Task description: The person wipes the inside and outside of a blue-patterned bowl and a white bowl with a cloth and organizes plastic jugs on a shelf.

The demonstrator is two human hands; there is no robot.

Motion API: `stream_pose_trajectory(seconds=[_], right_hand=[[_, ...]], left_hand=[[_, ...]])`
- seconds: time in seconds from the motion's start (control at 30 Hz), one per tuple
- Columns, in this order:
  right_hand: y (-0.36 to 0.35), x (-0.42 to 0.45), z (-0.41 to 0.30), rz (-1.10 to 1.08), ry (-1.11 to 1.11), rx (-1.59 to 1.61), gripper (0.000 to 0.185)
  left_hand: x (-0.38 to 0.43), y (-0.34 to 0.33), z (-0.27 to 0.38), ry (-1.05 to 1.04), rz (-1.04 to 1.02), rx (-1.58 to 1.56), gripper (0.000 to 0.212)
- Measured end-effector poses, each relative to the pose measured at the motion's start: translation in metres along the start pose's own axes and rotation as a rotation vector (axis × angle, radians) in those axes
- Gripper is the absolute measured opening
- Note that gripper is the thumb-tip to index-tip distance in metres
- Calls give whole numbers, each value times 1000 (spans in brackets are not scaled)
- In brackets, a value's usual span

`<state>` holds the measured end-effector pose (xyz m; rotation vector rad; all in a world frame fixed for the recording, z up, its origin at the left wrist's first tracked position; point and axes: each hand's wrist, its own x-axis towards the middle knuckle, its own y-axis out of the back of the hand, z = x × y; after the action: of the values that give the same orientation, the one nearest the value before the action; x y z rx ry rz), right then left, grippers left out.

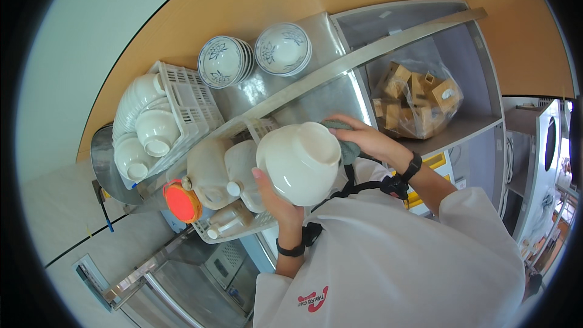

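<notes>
A large plain white bowl is tipped on its side in front of my chest, its foot ring turned up and to the right. My left hand grips it from the lower left, the thumb showing along its edge and the other fingers hidden behind it. In my right hand is a grey-green cloth, bunched against the right side of the bowl near the foot. The inside of the bowl faces away and cannot be seen.
A white plastic basket holds several stacked white bowls. Two stacks of blue-patterned bowls stand on the steel counter. Below sit plastic jugs in a crate. A bag of wooden blocks lies in the shelf compartment at right.
</notes>
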<state>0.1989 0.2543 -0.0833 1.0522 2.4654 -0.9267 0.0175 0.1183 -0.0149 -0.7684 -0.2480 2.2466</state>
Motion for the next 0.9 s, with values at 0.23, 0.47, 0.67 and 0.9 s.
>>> stream_pose_trajectory(seconds=[0.23, 0.47, 0.67, 0.9], right_hand=[[-21, -25, 5, -6, 183, -50, 66], [-56, -44, 8, 3, 512, -445, 81], [-57, -50, -2, -113, 670, -778, 78], [-67, -49, -9, -150, 776, -1000, 79]], left_hand=[[24, -17, -11, -87, 193, -40, 62], [38, -14, -20, -191, 185, -27, 59], [36, -20, -21, -120, 144, -7, 58], [36, -10, -28, -72, 88, 151, 56]])
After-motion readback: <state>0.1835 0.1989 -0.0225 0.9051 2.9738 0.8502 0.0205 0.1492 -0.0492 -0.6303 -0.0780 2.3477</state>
